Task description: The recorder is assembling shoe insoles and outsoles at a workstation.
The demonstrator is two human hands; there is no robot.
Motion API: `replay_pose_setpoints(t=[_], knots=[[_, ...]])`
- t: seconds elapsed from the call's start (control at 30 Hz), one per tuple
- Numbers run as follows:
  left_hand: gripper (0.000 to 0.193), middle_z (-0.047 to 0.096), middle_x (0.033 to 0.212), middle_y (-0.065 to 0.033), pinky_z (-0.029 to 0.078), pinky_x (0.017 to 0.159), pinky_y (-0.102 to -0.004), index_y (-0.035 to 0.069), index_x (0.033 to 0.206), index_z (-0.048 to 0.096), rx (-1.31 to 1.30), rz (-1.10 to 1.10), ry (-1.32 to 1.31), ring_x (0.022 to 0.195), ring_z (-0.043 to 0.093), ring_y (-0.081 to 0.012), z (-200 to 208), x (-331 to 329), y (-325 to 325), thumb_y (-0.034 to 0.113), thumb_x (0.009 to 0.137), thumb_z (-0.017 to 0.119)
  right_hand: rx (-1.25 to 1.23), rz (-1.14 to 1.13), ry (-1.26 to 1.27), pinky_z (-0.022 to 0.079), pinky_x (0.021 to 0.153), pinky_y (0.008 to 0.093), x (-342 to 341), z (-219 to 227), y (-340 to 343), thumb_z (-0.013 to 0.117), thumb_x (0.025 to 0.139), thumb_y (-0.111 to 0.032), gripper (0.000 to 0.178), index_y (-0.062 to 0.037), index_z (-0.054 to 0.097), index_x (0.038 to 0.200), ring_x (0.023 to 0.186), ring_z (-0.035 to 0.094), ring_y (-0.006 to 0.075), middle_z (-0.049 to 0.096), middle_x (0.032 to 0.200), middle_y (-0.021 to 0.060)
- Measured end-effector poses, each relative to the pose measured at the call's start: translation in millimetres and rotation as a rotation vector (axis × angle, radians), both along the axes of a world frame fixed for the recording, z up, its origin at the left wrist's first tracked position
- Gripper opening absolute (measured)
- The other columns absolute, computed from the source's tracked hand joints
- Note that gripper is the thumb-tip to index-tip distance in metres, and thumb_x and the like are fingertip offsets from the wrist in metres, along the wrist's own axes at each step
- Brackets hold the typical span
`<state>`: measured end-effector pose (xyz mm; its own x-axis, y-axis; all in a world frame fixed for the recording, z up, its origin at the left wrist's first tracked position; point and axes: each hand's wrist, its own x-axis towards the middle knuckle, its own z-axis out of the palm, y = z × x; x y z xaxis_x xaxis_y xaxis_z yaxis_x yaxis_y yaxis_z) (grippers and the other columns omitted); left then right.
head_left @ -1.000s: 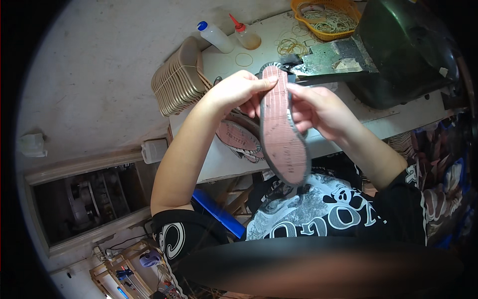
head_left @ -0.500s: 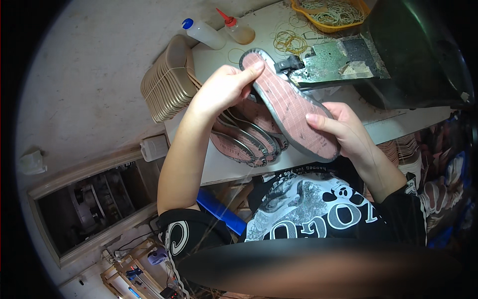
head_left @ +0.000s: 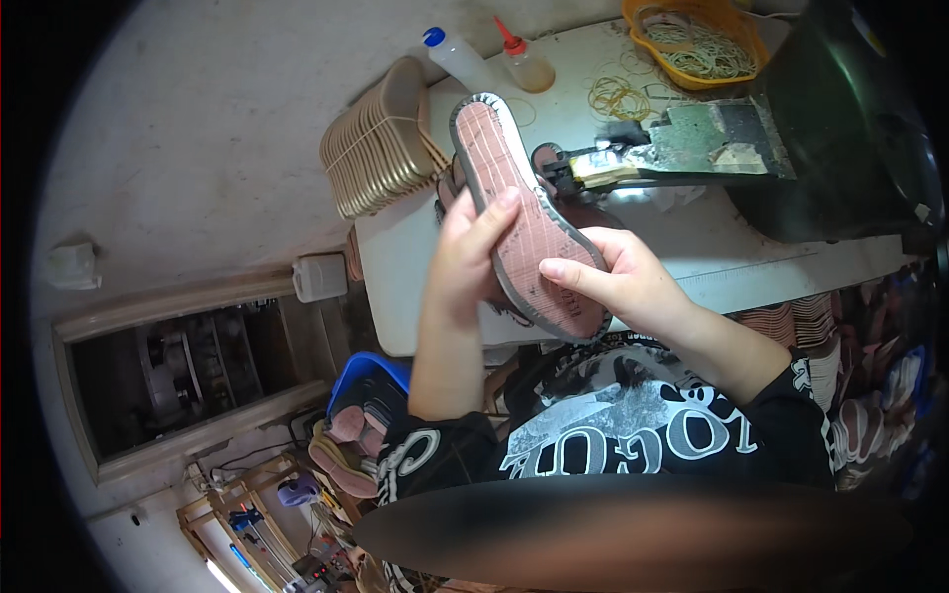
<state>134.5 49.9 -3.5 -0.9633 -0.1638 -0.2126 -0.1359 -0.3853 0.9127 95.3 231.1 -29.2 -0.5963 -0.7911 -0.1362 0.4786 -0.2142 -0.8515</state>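
Observation:
A shoe insole (head_left: 494,148) with a pink lined underside and a dark, pleated edge is held tilted over the table, its narrow end up and away from me. My left hand (head_left: 463,259) grips its left side near the middle, thumb on the pink face. My right hand (head_left: 633,282) grips the wide near end from the right, thumb pressed on the pink face and fingers hidden beneath. The insole's right edge is close to the dark tip of a green machine arm (head_left: 682,143); I cannot tell whether they touch. More insoles lie partly hidden behind my left hand.
On the white table (head_left: 395,287) stand a strapped bundle of gold soles (head_left: 381,138), a blue-capped bottle (head_left: 460,61), a red-nozzled bottle (head_left: 531,69), loose rubber bands (head_left: 618,99) and a yellow basket (head_left: 672,74). A blue bin (head_left: 368,364) of insoles sits below left; stacked insoles (head_left: 791,321) are at right.
The insole has turned more upright and come left relative to the machine. My left hand has slid from its narrow end down toward the middle. The view has shifted, showing the blue bin's contents.

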Motion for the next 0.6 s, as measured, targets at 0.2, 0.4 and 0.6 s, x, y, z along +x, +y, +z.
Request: replay_pose_setpoints(t=[0.2, 0.4, 0.6], knots=[[0.025, 0.062, 0.1, -0.0068, 0.048, 0.079, -0.0252, -0.001, 0.112, 0.053, -0.257, 0.244, 0.206, 0.088, 0.059, -0.011, -11, 28, 37, 0.014, 0.093, 0.056, 0.235, -0.453, 0.719, 0.048, 0.057, 0.0295, -12, 19, 2, 0.07, 0.082, -0.017, 0.018, 0.0, 0.063, 0.08, 0.062, 0.06, 0.0168, 0.061, 0.068, 0.0065], [0.026, 0.066, 0.093, -0.0111, 0.048, 0.076, -0.0286, -0.005, 0.104, 0.06, -0.525, 0.282, 0.337, 0.085, 0.062, -0.0156, -9, 37, 52, 0.018, 0.094, 0.056, 0.332, -0.35, 1.541, 0.047, 0.06, 0.0356, -19, 31, 15, 0.064, 0.08, -0.013, 0.013, -0.004, 0.06, 0.072, 0.063, 0.06, 0.0264, 0.058, 0.066, 0.0075], [0.024, 0.066, 0.085, -0.0173, 0.049, 0.069, -0.0315, -0.006, 0.099, 0.059, -0.851, 0.207, 0.285, 0.076, 0.064, -0.0209, -2, 40, 68, 0.017, 0.093, 0.056, 0.545, -0.017, 1.685, 0.046, 0.067, 0.0368, -21, 54, 26, 0.067, 0.072, -0.013, 0.012, -0.0039, 0.06, 0.074, 0.071, 0.059, 0.0259, 0.06, 0.071, 0.0069]])
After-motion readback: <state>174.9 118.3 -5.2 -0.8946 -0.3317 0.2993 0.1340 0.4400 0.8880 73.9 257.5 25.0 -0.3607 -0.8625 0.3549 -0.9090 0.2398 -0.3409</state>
